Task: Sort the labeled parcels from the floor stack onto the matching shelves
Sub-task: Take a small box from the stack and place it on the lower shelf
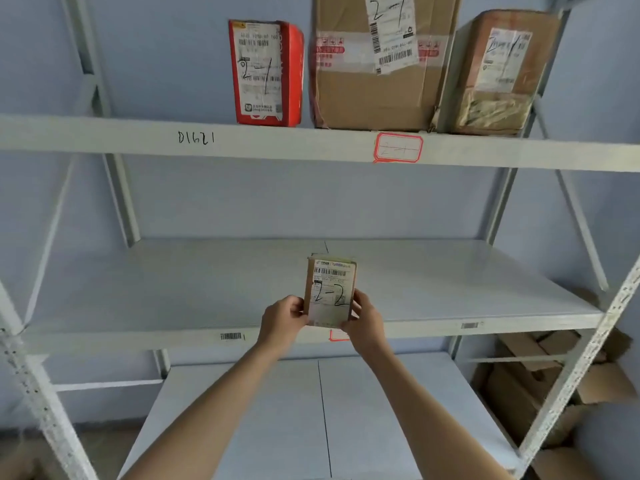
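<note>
the small parcel [330, 291] marked 2-2 stands upright, long axis vertical, label facing the camera, above the near edge of the middle shelf [450, 289]. the left hand [282, 318] and right hand [365, 322] clamp its lower sides, fingers curled round the edges. both forearms reach forward, converging on it.

The top edge cut off the large brown box [377, 64] on the upper shelf [104, 133], and its neighbour [502, 71] was blurred, its label unreadable. The hands [325, 323] covered the small parcel's [330, 289] lower corners and most of a red-bordered tag [337, 336] on the middle shelf's [138, 341] edge. Fine print on every label was too small to read.
</note>
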